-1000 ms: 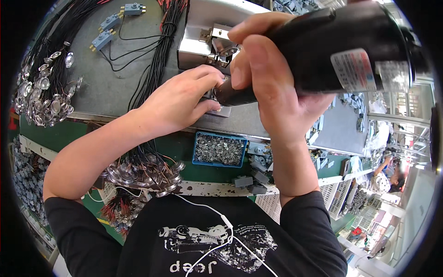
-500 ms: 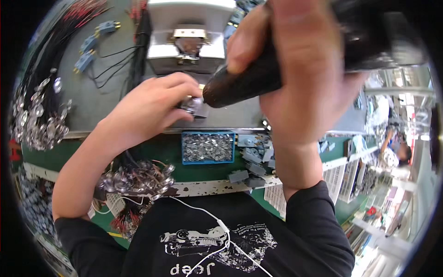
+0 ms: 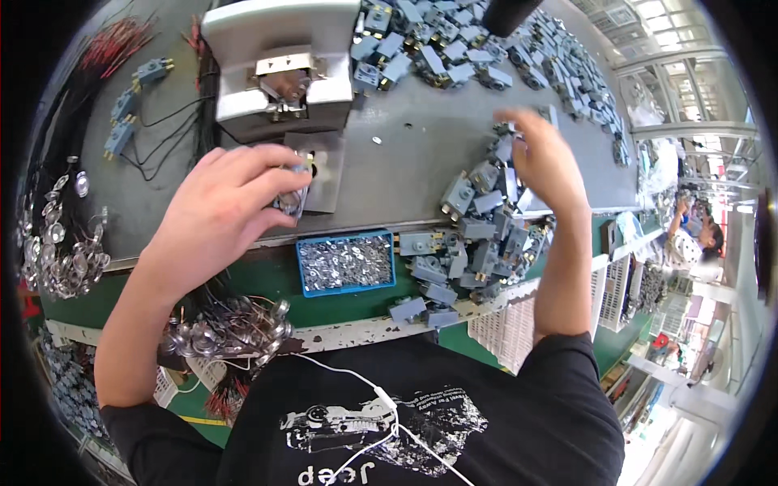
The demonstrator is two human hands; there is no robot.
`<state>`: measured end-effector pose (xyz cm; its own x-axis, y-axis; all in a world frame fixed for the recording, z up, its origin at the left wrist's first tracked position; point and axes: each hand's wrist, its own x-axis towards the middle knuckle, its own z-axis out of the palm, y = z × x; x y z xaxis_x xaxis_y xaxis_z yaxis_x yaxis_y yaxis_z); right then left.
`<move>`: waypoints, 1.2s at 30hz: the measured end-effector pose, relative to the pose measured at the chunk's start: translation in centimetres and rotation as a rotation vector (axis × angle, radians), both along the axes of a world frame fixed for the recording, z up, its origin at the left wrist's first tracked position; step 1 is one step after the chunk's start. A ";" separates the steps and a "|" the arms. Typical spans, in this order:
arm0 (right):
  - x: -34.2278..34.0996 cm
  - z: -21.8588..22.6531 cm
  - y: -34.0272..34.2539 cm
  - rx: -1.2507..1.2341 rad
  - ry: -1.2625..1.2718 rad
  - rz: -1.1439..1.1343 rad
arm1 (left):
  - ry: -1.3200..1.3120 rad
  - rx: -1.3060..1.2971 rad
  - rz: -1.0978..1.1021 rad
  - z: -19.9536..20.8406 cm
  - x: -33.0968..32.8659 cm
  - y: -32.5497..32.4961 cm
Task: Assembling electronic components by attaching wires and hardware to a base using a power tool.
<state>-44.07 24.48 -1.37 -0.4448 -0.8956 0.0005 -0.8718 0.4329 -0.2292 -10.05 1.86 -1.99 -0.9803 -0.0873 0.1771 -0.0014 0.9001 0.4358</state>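
Note:
My left hand (image 3: 231, 198) is closed around a small part (image 3: 298, 194) with a grey body and shiny metal, partly hidden by my fingers. It holds the part over a flat metal plate (image 3: 326, 174) in front of a silver metal fixture (image 3: 279, 28). Over a heap of grey switch-like blocks (image 3: 478, 231) at the table's front edge is my right hand (image 3: 549, 162), slightly blurred. Its index finger stretches out and its thumb is apart, with nothing visible held. The dark cylindrical tool (image 3: 509, 14) hangs at the top edge, away from both hands.
A blue tray (image 3: 347, 290) of small metal pieces sits by the front edge. More grey blocks (image 3: 454, 49) cover the back right. Black wires with metal discs (image 3: 65, 251) lie at left, and another bundle (image 3: 231, 332) is below my left forearm. Further right, another person (image 3: 693, 239) works.
My right hand has let go of the dark tool and moved right, over the grey blocks. The tool is now up at the top edge. My left hand still grips the small part.

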 end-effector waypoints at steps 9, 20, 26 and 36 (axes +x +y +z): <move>-0.9 -1.1 0.6 -0.079 -0.118 0.123 | 0.682 -0.032 0.904 1.7 9.2 -16.3; 15.3 -0.8 -9.3 -0.466 -0.338 0.516 | -0.440 -0.091 -0.057 2.6 4.7 -1.2; 15.8 -3.8 -9.7 -0.443 -0.116 0.612 | -0.274 0.160 -0.008 5.6 4.5 -2.9; 15.9 -2.4 -8.0 -0.329 -0.108 0.504 | -0.132 -0.157 0.076 5.3 4.3 -0.7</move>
